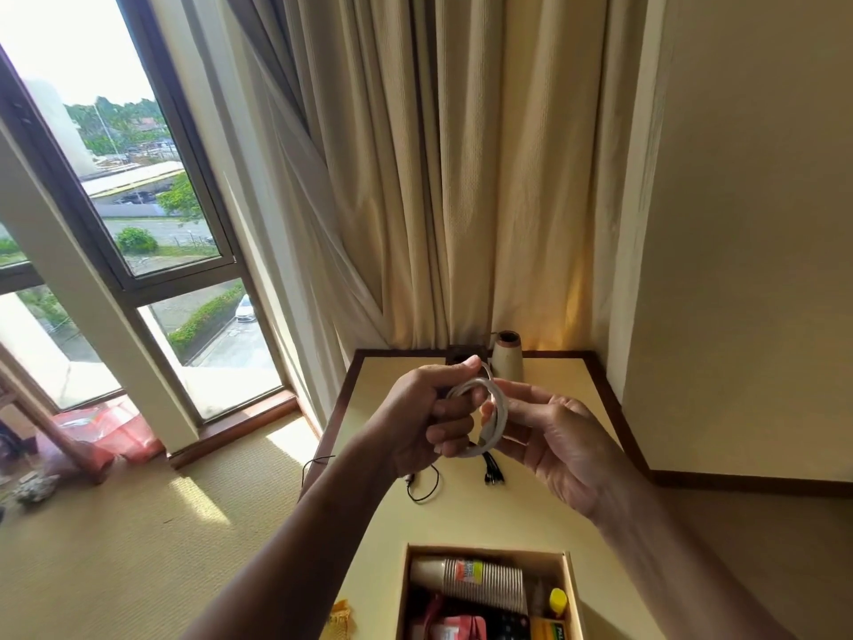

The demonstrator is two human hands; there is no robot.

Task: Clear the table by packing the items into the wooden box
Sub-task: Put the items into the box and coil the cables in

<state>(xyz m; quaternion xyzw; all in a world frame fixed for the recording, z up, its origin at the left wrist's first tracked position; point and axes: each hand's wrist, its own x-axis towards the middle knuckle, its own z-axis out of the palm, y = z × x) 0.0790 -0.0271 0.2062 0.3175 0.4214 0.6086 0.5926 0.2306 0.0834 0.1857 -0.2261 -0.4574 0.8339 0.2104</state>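
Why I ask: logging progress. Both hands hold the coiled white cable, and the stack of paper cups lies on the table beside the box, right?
No: the head view shows the stack of paper cups lying inside the wooden box. The left hand and right hand do hold the coiled white cable.

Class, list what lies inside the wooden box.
Inside the wooden box lie a stack of paper cups on its side, a yellow-capped bottle, a red pouch and a yellow pack. The box's near part is out of frame, and anything beneath these is covered.
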